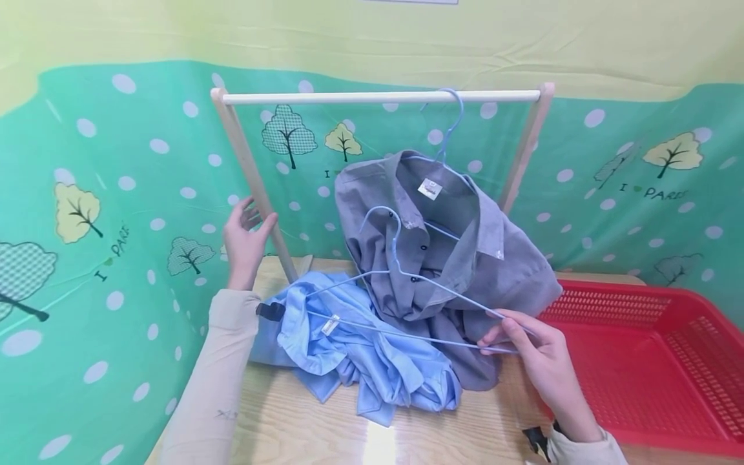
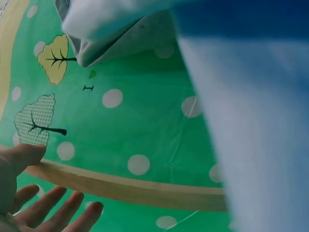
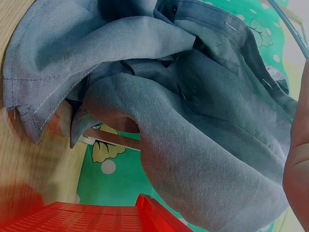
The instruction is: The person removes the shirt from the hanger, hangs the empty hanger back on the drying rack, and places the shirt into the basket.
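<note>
My right hand (image 1: pixel 540 361) pinches the right end of a thin light blue wire hanger (image 1: pixel 447 294). The hanger's left part runs into the collar of a crumpled light blue shirt (image 1: pixel 349 349) lying on the table. Beside the left post of a wooden clothes rack (image 1: pixel 247 152), my left hand (image 1: pixel 244 242) has its fingers spread and loosely bent. Thumb and fingers lie on either side of the post in the left wrist view; contact is unclear. A grey shirt (image 1: pixel 511 265) hangs from the rack's white rod on another blue hanger (image 1: pixel 450 132), its lower part bunched on the table.
A red plastic basket (image 1: pixel 628 368) stands on the right of the wooden table (image 1: pixel 290 423), close to my right hand. Behind the rack hangs a green and yellow cloth (image 1: pixel 157 187) printed with trees and dots.
</note>
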Available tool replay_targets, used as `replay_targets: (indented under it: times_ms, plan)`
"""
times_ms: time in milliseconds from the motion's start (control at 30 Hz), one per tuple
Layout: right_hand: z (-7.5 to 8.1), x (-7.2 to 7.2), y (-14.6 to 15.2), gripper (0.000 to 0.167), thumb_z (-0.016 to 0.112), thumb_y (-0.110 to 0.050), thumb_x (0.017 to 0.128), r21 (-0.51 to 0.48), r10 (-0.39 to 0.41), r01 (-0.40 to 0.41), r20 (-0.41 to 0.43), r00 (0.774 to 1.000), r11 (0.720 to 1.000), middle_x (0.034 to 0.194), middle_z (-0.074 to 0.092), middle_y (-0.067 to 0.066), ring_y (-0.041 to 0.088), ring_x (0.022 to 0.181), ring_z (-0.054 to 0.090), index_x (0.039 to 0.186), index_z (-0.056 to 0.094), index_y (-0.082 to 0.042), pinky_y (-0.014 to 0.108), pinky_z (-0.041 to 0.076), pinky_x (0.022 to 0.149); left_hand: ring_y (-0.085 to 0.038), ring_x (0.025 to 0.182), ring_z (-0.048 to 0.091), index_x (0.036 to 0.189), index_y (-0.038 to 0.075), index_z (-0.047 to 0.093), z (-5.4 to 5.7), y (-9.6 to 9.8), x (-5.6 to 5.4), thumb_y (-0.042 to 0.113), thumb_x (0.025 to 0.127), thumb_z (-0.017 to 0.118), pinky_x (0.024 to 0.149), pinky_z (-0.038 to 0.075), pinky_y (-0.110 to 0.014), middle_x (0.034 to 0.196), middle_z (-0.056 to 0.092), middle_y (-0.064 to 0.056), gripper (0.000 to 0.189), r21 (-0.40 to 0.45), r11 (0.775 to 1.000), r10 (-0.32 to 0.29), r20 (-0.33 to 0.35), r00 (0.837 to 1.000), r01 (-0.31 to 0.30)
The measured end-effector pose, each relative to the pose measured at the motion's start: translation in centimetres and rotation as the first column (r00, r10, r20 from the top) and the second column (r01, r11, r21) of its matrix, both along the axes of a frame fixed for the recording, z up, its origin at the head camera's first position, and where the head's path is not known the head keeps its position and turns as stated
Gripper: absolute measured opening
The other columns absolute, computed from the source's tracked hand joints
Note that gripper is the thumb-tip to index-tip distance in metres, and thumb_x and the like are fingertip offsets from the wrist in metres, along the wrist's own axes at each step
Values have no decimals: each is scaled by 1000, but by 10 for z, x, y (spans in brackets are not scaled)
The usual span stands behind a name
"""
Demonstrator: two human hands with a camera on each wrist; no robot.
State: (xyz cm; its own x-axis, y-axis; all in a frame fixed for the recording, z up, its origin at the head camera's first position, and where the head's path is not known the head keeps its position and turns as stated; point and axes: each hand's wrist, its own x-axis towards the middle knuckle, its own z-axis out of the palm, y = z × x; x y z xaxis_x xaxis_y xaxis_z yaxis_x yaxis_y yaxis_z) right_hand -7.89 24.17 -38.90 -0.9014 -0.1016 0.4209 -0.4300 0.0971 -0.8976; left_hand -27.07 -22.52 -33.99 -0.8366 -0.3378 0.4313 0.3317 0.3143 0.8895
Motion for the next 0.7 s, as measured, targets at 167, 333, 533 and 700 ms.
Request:
replay_targets:
  times_ms: [167, 333, 533, 700]
  plan:
    - [-1, 0, 0, 24, 48, 6, 101, 5, -1, 1, -3, 1000, 1000, 87, 75, 3, 16, 78, 75, 121, 59, 12, 30, 63, 74, -26, 112, 67, 136, 14, 60, -1, 0, -1, 28, 88, 77, 92, 59, -27, 126, 67, -20, 52, 67, 998, 2, 59, 998, -6]
    - [1, 0, -2, 24, 48, 6, 101, 5, 5, -5, -12, 1000, 1000, 87, 75, 2, 16, 78, 75, 121, 60, 12, 30, 63, 74, -21, 104, 70, 129, 12, 66, -3, -1, -1, 24, 88, 77, 84, 61, -22, 121, 69, -21, 44, 75, 997, 27, 64, 998, -32]
    - [1, -1, -1, 25, 47, 9, 100, -16, 25, -26, -37, 999, 1000, 87, 75, 4, 16, 77, 75, 121, 59, 14, 30, 63, 74, -16, 95, 72, 122, 8, 70, -9, 3, -3, 22, 89, 76, 84, 61, -22, 115, 71, -21, 37, 53, 996, 66, 4, 998, -66]
    - [2, -1, -1, 25, 47, 7, 100, -1, 4, -4, -27, 1000, 1000, 88, 74, 3, 16, 78, 74, 121, 59, 13, 29, 63, 74, -11, 91, 73, 119, 9, 72, -12, 6, -6, 21, 89, 76, 84, 61, -22, 113, 72, -20, 33, 69, 995, 79, -12, 997, -78]
